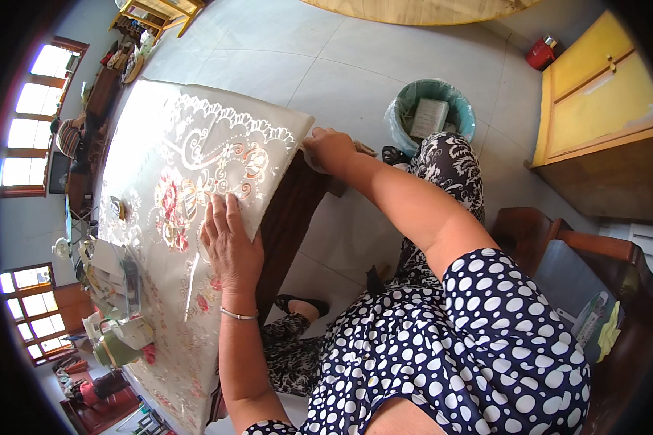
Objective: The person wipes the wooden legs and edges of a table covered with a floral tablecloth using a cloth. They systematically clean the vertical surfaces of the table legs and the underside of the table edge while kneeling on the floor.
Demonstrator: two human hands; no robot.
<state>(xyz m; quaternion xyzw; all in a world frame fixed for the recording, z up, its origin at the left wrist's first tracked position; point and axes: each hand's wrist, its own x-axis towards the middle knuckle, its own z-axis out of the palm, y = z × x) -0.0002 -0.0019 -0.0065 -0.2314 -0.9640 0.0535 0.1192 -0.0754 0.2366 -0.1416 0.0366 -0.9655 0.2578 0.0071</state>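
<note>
A patterned tablecloth (141, 239), cream with white lace print and red flowers, covers a table with dark wooden sides (290, 196). Flat on the cloth near the table's edge rests my left hand (232, 250), fingers stretched out, with a silver bangle on the wrist. My right hand (331, 150) is at the table's far right corner, its fingers curled round a bit of pale, crumpled cloth (313, 161) against the edge. Most of that cloth is hidden by the hand.
A lined bin (393, 119) holding a pale box stands on the floor beyond my right knee. Papers and a green container (114, 350) crowd the table's left end. A wooden chair (602, 254) and yellow cabinet (606, 87) stand at right. Other people are at far left.
</note>
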